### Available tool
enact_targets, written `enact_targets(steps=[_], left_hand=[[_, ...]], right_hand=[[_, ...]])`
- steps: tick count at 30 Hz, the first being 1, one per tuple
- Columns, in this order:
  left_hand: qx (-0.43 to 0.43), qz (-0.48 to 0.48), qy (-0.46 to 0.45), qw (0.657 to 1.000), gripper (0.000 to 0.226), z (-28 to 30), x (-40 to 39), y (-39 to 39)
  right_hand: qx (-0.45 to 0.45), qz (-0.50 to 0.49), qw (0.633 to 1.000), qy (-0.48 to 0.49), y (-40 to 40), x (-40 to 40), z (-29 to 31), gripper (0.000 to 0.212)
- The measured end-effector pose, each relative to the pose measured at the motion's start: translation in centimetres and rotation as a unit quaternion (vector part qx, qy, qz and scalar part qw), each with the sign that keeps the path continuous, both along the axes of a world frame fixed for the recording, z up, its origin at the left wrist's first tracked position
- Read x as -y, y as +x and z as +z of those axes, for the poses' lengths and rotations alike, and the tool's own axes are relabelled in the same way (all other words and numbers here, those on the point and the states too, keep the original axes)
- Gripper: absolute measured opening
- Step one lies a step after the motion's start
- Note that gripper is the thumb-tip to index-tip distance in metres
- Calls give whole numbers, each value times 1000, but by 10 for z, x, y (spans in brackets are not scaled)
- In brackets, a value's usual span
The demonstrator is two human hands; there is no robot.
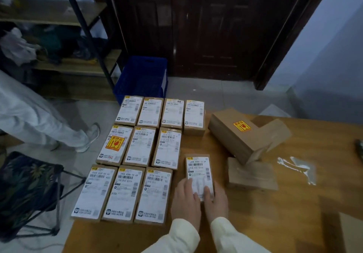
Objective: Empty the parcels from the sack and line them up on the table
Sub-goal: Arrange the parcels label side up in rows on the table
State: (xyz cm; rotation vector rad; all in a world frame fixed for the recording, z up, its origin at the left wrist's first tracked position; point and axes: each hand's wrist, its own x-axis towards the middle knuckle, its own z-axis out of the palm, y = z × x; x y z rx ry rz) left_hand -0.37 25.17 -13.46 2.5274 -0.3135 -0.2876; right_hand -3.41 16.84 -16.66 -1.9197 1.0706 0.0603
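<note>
Several brown parcels with white labels lie in three rows at the left of the wooden table (275,223): a far row (163,113), a middle row (140,146) and a near row (123,194). One more labelled parcel (198,168) lies to the right of the near row. My left hand (185,201) and my right hand (216,203) rest on its near end, fingers flat on the label. A large brown box with a yellow sticker (237,135) leans on a small plain box (251,176). No sack is in view.
A strip of clear plastic (298,167) lies on the table at the right. Beyond the table stand a blue crate (141,78), a shelf (59,37) and a dark door (216,27). A person's legs (39,119) and a folding stool (27,190) are at the left.
</note>
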Motion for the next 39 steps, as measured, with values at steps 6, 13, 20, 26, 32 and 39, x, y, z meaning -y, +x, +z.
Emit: enact_targets(steps=[6,13,20,26,32,39], left_hand=[[39,-213,167,962,86,-22,-6,10],[30,-243,201,948,77,-5,3,43],[6,-267,275,924,60,1,20,78],[-11,-256,283,924,59,2,26,92],[-13,-249,266,931,59,3,28,99],[-5,-229,273,934,68,9,33,95]], right_hand=[[44,198,956,-210,-17,5,0,48],[-8,232,958,-167,8,8,7,56],[-10,205,963,-174,43,11,9,56],[1,210,961,-179,62,12,8,56],[9,209,960,-188,68,14,3,57],[40,176,968,-176,62,16,11,47]])
